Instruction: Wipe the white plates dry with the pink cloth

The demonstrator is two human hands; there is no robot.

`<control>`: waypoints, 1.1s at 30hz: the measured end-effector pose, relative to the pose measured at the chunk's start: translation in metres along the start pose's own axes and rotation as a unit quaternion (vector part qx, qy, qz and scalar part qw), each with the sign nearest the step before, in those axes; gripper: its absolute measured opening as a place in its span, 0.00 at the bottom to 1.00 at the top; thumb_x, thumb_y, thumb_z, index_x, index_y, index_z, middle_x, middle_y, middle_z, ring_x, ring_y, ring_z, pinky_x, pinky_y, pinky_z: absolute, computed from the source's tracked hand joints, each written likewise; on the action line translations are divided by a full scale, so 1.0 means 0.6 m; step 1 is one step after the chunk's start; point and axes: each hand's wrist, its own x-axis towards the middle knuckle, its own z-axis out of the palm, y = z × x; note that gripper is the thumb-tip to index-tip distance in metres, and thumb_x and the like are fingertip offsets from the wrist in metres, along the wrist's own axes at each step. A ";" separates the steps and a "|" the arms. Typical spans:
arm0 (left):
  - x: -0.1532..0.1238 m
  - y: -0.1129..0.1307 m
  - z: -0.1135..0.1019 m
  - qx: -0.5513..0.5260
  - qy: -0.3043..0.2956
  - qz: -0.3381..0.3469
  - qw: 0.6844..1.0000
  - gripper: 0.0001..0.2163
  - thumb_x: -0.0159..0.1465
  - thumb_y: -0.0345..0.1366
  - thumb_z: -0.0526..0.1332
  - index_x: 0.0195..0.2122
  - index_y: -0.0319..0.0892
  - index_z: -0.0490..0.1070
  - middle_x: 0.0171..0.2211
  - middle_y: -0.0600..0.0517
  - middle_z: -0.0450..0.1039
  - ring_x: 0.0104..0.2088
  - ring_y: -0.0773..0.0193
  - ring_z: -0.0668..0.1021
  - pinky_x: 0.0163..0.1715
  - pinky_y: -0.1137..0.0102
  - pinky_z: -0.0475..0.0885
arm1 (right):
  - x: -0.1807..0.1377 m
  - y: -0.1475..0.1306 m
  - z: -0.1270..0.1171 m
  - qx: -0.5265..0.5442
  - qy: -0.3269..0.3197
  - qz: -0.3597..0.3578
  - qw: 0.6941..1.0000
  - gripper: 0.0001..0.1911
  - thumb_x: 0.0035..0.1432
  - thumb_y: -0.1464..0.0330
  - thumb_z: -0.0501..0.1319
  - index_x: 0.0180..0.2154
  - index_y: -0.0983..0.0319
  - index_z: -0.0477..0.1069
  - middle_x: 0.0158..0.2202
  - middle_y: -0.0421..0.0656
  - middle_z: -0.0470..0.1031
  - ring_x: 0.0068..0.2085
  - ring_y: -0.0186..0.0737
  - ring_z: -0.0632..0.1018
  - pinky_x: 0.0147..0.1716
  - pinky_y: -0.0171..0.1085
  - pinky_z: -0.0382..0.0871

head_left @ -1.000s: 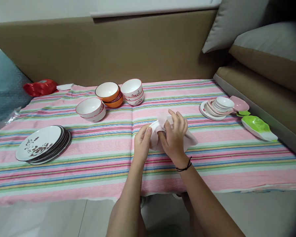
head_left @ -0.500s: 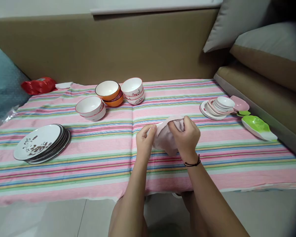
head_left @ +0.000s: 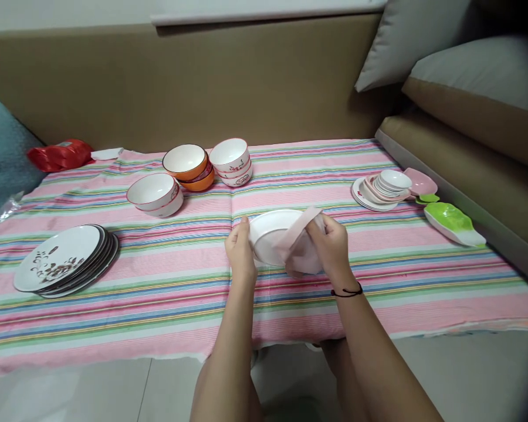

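Note:
A white plate [head_left: 270,221] is held up above the striped cloth, tilted so its face shows. My left hand [head_left: 241,249] is closed on its left rim, thumb at the edge. At the right side, my right hand [head_left: 333,243] grips a pale pink cloth [head_left: 300,249], which drapes over the right part of the plate and hides it. Whether the right fingers also clasp the rim behind the cloth cannot be seen.
Dark-edged patterned plates [head_left: 64,258] are stacked at left. White bowls [head_left: 154,193], orange bowls [head_left: 185,161] and more white bowls [head_left: 230,158] stand behind. Small dishes [head_left: 389,184] and a green leaf-shaped dish [head_left: 452,221] lie right, by the sofa cushions [head_left: 470,82].
The plate's white face has come into view, with the cloth now toward its right side. My left hand has moved slightly left and its grip has shifted along the rim.

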 end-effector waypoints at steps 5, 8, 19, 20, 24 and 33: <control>0.009 0.000 -0.008 -0.037 -0.012 0.004 0.999 0.16 0.56 0.49 0.62 0.25 0.40 0.69 0.21 0.56 0.62 0.24 0.69 0.65 0.26 0.73 0.61 | 0.002 -0.001 -0.012 0.096 -0.140 0.013 0.985 0.13 0.45 0.61 0.66 0.30 0.62 0.68 0.25 0.36 0.64 0.27 0.32 0.64 0.25 0.31 0.58; 0.008 -0.001 -0.011 -0.016 -0.067 0.055 0.996 0.15 0.59 0.49 0.60 0.31 0.41 0.72 0.32 0.52 0.71 0.33 0.66 0.71 0.31 0.73 0.65 | -0.002 -0.004 -0.017 0.113 -0.117 -0.019 0.986 0.11 0.46 0.62 0.65 0.29 0.62 0.70 0.24 0.36 0.64 0.28 0.33 0.65 0.26 0.31 0.59; -0.002 0.003 -0.010 -0.125 -0.213 -0.206 0.947 0.32 0.56 0.63 0.50 0.47 0.40 0.69 0.41 0.42 0.75 0.37 0.57 0.78 0.34 0.67 0.71 | -0.017 -0.001 0.009 -0.024 -0.224 -0.234 0.946 0.10 0.55 0.71 0.55 0.22 0.61 0.66 0.21 0.36 0.65 0.24 0.32 0.65 0.26 0.32 0.60; -0.002 0.006 -0.013 -0.128 -0.199 -0.197 0.951 0.30 0.56 0.61 0.52 0.46 0.40 0.69 0.39 0.43 0.75 0.34 0.58 0.78 0.31 0.68 0.71 | -0.019 0.000 0.014 -0.026 -0.256 -0.229 0.939 0.10 0.56 0.71 0.54 0.24 0.61 0.68 0.23 0.36 0.67 0.25 0.33 0.67 0.26 0.32 0.61; -0.002 0.008 -0.020 -0.151 -0.159 -0.160 0.962 0.23 0.55 0.52 0.57 0.43 0.39 0.71 0.32 0.47 0.75 0.33 0.58 0.77 0.29 0.68 0.70 | -0.032 -0.006 0.045 -0.023 -0.351 -0.277 0.895 0.11 0.59 0.69 0.54 0.42 0.59 0.71 0.41 0.41 0.74 0.44 0.40 0.74 0.45 0.38 0.68; -0.010 -0.007 -0.011 -0.141 -0.223 -0.153 0.952 0.21 0.58 0.52 0.57 0.42 0.41 0.73 0.38 0.47 0.76 0.45 0.54 0.76 0.46 0.64 0.69 | -0.056 0.007 0.084 -0.156 -0.270 -0.284 0.907 0.28 0.65 0.61 0.47 0.64 0.60 0.47 0.66 0.48 0.48 0.68 0.49 0.44 0.64 0.55 0.41</control>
